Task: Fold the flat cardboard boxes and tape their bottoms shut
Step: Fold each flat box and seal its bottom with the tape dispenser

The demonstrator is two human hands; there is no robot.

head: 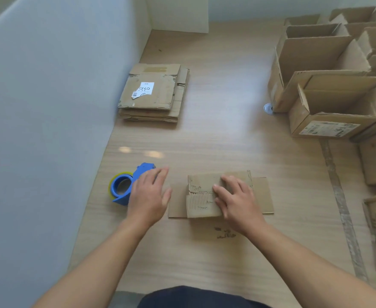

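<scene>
Cardboard box under right hand, left hand between its edge and dispenser

Right hand on box, tape dispenser beside

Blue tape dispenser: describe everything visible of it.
The blue tape dispenser looks like plastic and lies on its side on the wood-look surface, near the grey wall, left of the cardboard box. Its round hub carries a roll of yellowish clear tape; its head end points away from the person. The left hand, fingers straight, covers its right part; whether it touches cannot be told.
</scene>
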